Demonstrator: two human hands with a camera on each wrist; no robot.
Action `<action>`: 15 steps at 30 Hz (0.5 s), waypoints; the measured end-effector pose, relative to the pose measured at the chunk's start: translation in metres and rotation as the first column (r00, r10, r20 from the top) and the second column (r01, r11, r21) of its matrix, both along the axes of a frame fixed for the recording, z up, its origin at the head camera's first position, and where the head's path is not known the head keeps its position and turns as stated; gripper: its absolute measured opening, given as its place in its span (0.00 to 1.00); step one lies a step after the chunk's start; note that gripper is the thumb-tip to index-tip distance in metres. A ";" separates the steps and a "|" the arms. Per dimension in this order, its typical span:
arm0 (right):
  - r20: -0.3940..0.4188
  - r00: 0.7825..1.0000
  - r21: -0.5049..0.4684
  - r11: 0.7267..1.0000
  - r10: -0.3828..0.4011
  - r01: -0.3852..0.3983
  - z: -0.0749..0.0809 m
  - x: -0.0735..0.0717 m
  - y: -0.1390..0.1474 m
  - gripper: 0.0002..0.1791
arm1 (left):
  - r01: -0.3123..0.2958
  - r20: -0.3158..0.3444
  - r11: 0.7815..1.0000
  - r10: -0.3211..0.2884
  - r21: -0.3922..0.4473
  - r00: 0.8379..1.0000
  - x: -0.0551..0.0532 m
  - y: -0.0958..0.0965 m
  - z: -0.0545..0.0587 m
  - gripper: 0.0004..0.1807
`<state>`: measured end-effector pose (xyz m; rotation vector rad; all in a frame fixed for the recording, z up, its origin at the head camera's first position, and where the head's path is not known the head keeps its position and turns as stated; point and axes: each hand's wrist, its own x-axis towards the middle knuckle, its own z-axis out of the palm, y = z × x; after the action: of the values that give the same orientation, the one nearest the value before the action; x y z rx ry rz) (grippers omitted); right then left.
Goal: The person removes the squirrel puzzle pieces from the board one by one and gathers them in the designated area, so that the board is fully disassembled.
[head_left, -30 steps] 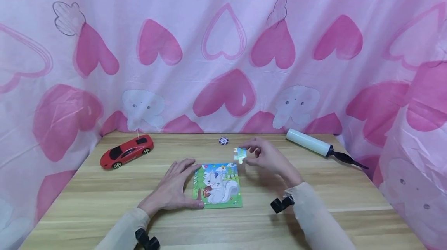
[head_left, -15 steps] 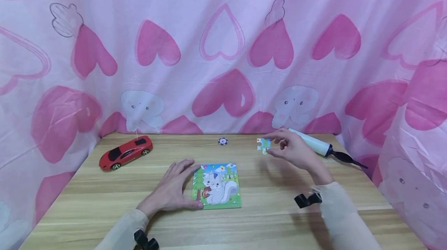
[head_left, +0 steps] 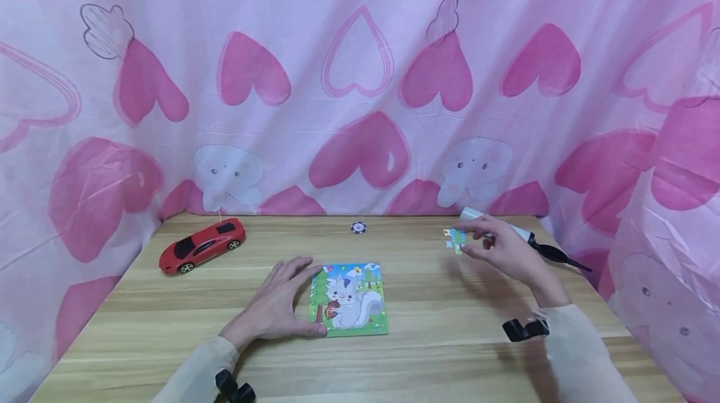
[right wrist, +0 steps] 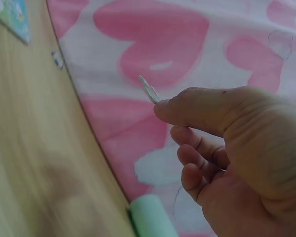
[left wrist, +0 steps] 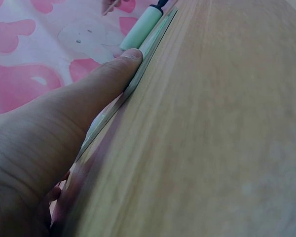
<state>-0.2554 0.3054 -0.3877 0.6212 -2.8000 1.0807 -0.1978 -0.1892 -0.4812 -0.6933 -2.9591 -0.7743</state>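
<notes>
A square jigsaw puzzle with a white squirrel picture lies flat on the wooden table. My left hand rests at its left side, the straight thumb on the lower left corner and the index finger at the upper left corner. To the right and farther back, my right hand pinches a puzzle piece between thumb and fingers, above the table. From the right wrist view the piece appears edge-on at the thumb tip, while the other fingers curl loosely beneath.
A red toy car sits at the back left. A small blue-and-white poker chip lies near the table's back edge. Partly behind my right hand is a pale green hand pump with a black nozzle. A pink heart-patterned cloth hangs behind the table.
My right hand has carried the puzzle piece rightward, away from the puzzle's upper right corner and toward the pump. My left hand has stayed on the puzzle's left side.
</notes>
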 end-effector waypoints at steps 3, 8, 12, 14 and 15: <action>-0.009 1.000 0.003 1.000 -0.006 0.006 -0.007 0.001 0.008 0.22 | 0.003 -0.003 1.000 -0.003 0.000 1.000 0.000 0.000 0.000 0.72; 0.006 1.000 0.009 1.000 0.009 -0.009 -0.023 0.003 0.019 0.22 | 0.006 -0.002 1.000 -0.006 0.005 1.000 0.000 0.000 -0.001 0.72; 0.040 0.999 0.003 1.000 0.031 -0.031 -0.038 0.003 0.026 0.22 | 0.003 0.000 1.000 -0.003 0.013 1.000 0.001 -0.001 -0.001 0.72; 0.061 0.997 -0.017 0.999 0.044 -0.043 -0.045 0.003 0.030 0.22 | 0.003 0.002 1.000 -0.004 0.017 1.000 0.001 -0.001 -0.001 0.72; 0.078 0.996 -0.023 0.999 0.046 -0.044 -0.050 0.003 0.032 0.22 | 0.005 0.003 1.000 -0.005 0.020 1.000 0.001 -0.001 -0.001 0.72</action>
<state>-0.2529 0.3370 -0.4373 0.6568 -2.8489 1.1665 -0.1971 -0.1902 -0.4819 -0.6988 -2.9492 -0.8041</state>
